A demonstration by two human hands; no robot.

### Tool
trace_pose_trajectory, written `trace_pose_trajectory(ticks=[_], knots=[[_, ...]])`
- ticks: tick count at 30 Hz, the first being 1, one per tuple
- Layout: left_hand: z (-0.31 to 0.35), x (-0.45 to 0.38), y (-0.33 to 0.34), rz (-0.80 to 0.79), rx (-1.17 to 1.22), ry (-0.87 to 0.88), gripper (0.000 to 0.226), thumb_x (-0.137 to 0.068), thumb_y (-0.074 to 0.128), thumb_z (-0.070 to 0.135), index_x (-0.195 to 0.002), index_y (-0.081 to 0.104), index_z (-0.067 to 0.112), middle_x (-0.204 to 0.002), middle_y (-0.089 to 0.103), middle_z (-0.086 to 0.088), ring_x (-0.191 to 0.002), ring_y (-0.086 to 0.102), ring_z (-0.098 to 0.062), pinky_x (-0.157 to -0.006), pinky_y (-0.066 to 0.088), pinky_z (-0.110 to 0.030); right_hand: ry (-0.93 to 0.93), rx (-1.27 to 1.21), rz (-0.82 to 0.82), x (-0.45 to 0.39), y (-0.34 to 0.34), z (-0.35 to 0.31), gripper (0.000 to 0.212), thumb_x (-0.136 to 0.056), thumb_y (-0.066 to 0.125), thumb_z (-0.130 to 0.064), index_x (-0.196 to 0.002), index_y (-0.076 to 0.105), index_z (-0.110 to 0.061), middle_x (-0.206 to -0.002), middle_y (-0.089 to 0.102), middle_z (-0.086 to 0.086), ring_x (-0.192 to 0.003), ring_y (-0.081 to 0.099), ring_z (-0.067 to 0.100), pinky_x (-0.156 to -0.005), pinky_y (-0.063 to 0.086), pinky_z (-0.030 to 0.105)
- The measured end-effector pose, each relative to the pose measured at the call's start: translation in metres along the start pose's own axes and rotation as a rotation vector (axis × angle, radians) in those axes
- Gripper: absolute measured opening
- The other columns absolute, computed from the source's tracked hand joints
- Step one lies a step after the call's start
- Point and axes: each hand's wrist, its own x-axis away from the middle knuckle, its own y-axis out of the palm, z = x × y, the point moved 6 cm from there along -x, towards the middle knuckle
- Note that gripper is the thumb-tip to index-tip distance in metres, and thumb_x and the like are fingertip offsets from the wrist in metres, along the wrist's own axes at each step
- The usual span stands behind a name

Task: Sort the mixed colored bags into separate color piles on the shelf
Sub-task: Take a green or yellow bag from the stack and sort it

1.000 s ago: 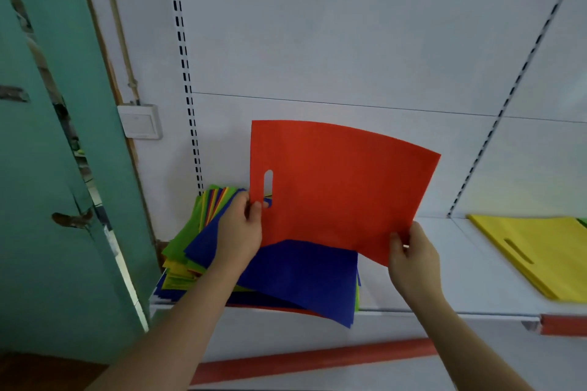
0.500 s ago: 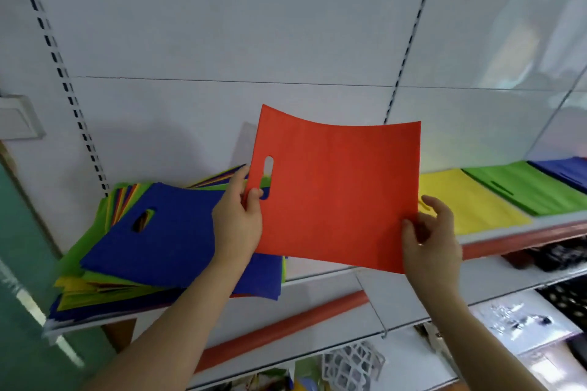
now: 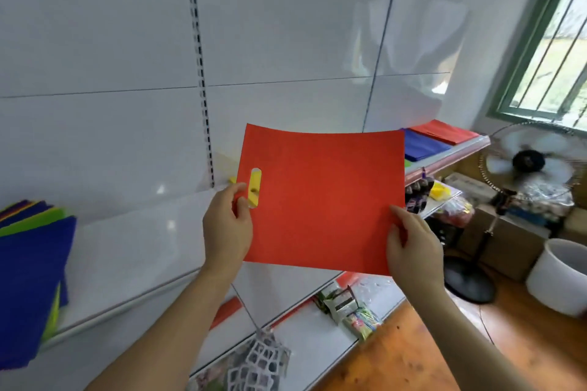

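Observation:
A flat red bag with an oval handle slot hangs upright in front of the white shelf. My left hand pinches its left edge beside the slot. My right hand grips its lower right corner. The mixed stack of blue, green and yellow bags lies at the far left of the shelf. On the shelf's right end lie a blue pile and a red pile. A yellow bag shows through the slot; most of it is hidden behind the red bag.
Lower shelves hold snack packets and a net bag. To the right stand a floor fan, cardboard boxes and a white bucket on a wooden floor. A barred window is at top right.
My view has swung right along the shelf, and both hands have carried the red bag away from the mixed stack toward the sorted piles. The grip on the bag is unchanged.

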Motion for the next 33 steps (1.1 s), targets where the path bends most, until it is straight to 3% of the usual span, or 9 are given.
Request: trace_pose_trajectory(ticks=[9, 15, 19, 21, 26, 29, 33], knots=[[0.074, 0.022, 0.187, -0.238, -0.004, 0.119, 0.030, -0.105, 0.054, 0.009, -0.131, 0.067, 0.019, -0.123, 0.068, 0.005, -0.106, 0.054, 0.000, -0.082, 0.034, 0.002, 0.163, 0.155, 0.059, -0.029, -0.076, 0.135, 0.042, -0.102, 0.057, -0.009, -0.143, 0.061, -0.014, -0.134, 0.065, 0.001, -0.115, 0.064, 0.024, -0.091, 0.046, 0.030], [0.101, 0.020, 0.313, -0.356, 0.059, 0.165, 0.031, -0.106, 0.052, 0.011, -0.133, 0.065, 0.019, -0.123, 0.067, 0.006, -0.107, 0.055, 0.000, -0.084, 0.037, -0.002, 0.207, 0.240, 0.074, -0.082, -0.101, 0.210, 0.042, -0.103, 0.054, -0.005, -0.144, 0.060, -0.010, -0.132, 0.064, 0.004, -0.112, 0.064, 0.027, -0.090, 0.054, 0.040], [0.124, 0.008, 0.403, -0.426, 0.120, 0.156, 0.031, -0.105, 0.052, 0.009, -0.133, 0.066, 0.016, -0.124, 0.068, 0.002, -0.114, 0.062, -0.014, -0.096, 0.051, -0.030, 0.246, 0.310, 0.106, -0.133, -0.118, 0.259, 0.045, -0.102, 0.051, -0.004, -0.146, 0.058, -0.012, -0.128, 0.063, 0.005, -0.112, 0.062, 0.030, -0.090, 0.054, 0.047], [0.139, 0.000, 0.444, -0.449, 0.141, 0.167, 0.031, -0.105, 0.052, 0.010, -0.132, 0.066, 0.017, -0.123, 0.069, 0.003, -0.113, 0.063, -0.014, -0.097, 0.053, -0.035, 0.267, 0.344, 0.126, -0.161, -0.127, 0.282, 0.047, -0.102, 0.050, -0.004, -0.148, 0.055, -0.014, -0.127, 0.061, 0.006, -0.112, 0.061, 0.031, -0.088, 0.053, 0.047], [0.176, -0.017, 0.540, -0.513, 0.166, 0.200, 0.030, -0.106, 0.052, 0.013, -0.131, 0.064, 0.021, -0.122, 0.067, 0.006, -0.110, 0.061, -0.011, -0.095, 0.052, -0.033, 0.331, 0.370, 0.156, -0.204, -0.143, 0.339, 0.051, -0.102, 0.046, -0.002, -0.152, 0.051, -0.015, -0.126, 0.060, 0.007, -0.111, 0.059, 0.030, -0.085, 0.053, 0.046], [0.196, -0.012, 0.594, -0.558, 0.181, 0.217, 0.030, -0.104, 0.053, 0.009, -0.131, 0.065, 0.017, -0.123, 0.067, 0.001, -0.110, 0.062, -0.016, -0.093, 0.048, -0.031, 0.349, 0.409, 0.164, -0.221, -0.155, 0.382, 0.054, -0.100, 0.047, -0.001, -0.152, 0.049, -0.017, -0.112, 0.056, 0.001, -0.092, 0.057, 0.026, -0.070, 0.044, 0.036], [0.221, -0.002, 0.665, -0.615, 0.198, 0.228, 0.030, -0.106, 0.053, 0.011, -0.130, 0.063, 0.024, -0.120, 0.064, 0.010, -0.105, 0.058, -0.006, -0.086, 0.044, -0.020, 0.383, 0.393, 0.200, -0.248, -0.172, 0.445, 0.053, -0.101, 0.047, -0.005, -0.150, 0.048, -0.026, -0.102, 0.050, -0.008, -0.084, 0.049, 0.016, -0.066, 0.041, 0.032]])
